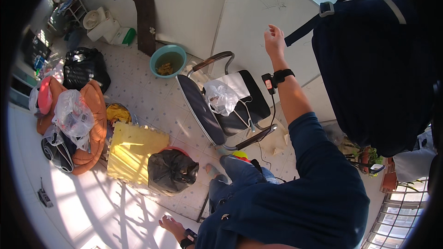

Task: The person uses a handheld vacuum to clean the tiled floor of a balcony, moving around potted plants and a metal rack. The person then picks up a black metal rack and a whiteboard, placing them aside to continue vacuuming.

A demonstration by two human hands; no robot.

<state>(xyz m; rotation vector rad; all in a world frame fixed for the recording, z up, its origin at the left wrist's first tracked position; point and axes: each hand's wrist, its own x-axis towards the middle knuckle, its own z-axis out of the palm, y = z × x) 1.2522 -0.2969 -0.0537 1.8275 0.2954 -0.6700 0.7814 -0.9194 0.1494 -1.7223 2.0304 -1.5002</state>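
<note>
My right hand [275,43] is raised in front of a white panel, its fingers loosely curled with nothing seen in them. Beside it on the right hangs the strap of a large dark backpack [367,72]. My left hand [172,226] is low at the bottom, fingers apart and slightly bent, over the sunlit white wall. A black band with a small device sits on each wrist. Between the hands stands a black-seated metal armchair [230,124], on which lie a white plastic bag [221,98] and a clothes hanger [244,117].
A black bin bag [171,171] and a yellow foam mat [133,148] stand near my feet. A blue basin [168,50] of water holds a brown cloth. At left are an orange cushion [98,117] with bags and a black sack [86,69]. Potted plants [373,159] stand at right.
</note>
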